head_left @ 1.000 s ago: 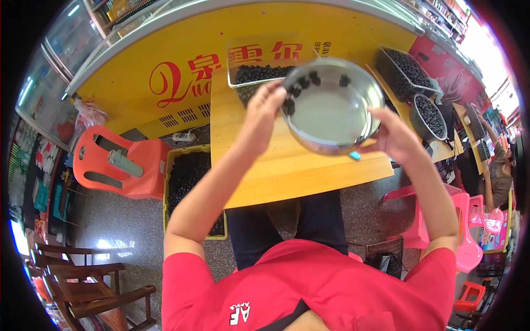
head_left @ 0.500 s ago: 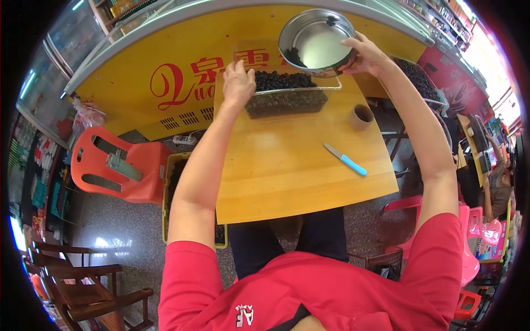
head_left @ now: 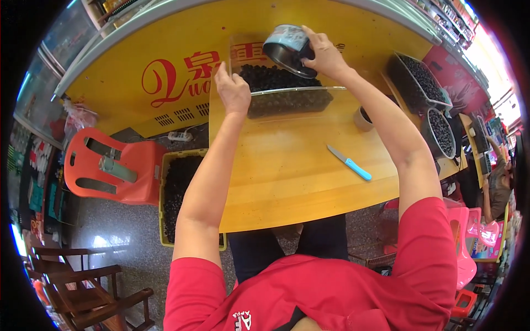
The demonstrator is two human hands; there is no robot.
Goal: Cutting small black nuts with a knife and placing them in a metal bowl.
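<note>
A clear plastic bin (head_left: 331, 87) stands at the far side of the wooden table (head_left: 287, 176). Small dark round pieces (head_left: 265, 76), of a kind I cannot make out, lie heaped in it. My left hand (head_left: 232, 91) is closed on the bin's left rim. Above the bin's far right part, a round metal bowl (head_left: 288, 37) is tipped with its mouth down toward the heap, my right hand (head_left: 327, 58) gripping it by the right side. The bowl's inside is mostly hidden from here.
A knife with a blue handle (head_left: 358, 169) lies on the table, and a brown cup (head_left: 362, 119) stands beyond it. At the right are a bin (head_left: 393, 71) and a bowl (head_left: 453, 148) of dark pieces. A yellow crate (head_left: 164, 220) and orange chair (head_left: 130, 187) are left.
My right hand has turned the bowl from facing up to mouth-down over the bin and brought it left. My left hand stays at the bin's left rim.
</note>
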